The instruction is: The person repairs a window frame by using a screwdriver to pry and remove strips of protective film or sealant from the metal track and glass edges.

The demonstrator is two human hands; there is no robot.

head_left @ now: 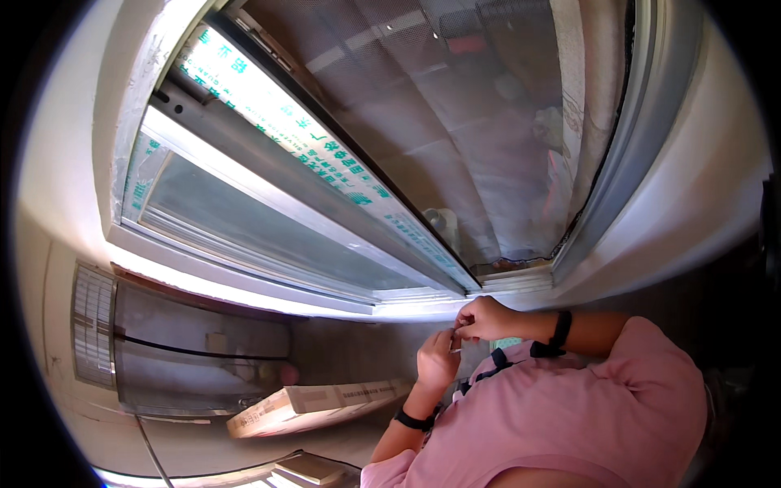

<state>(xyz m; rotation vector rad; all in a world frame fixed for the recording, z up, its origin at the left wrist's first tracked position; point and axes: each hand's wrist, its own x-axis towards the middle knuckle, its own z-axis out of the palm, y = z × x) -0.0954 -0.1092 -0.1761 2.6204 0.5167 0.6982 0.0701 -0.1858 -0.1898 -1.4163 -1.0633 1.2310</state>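
Note:
My left hand (437, 362) and my right hand (486, 318) meet in front of my chest, just below the sill of the sliding window. The fingers of both hands are closed in a pinch, fingertips against each other. A small, thin, pale piece (455, 350) shows between them, too small to tell its kind. Each wrist wears a black band. Nearest to the hands is the white window sill (423, 307). Above it, the window's sliding frame (301, 146) carries protective film with green print.
A mesh screen (374, 73) and pale curtain fill the window's right side. Below left, a long cardboard box (325, 404) lies beside a grey, translucent-covered item (195, 342) with a metal grille (93, 325). More flat boxes (309, 469) are at the bottom edge.

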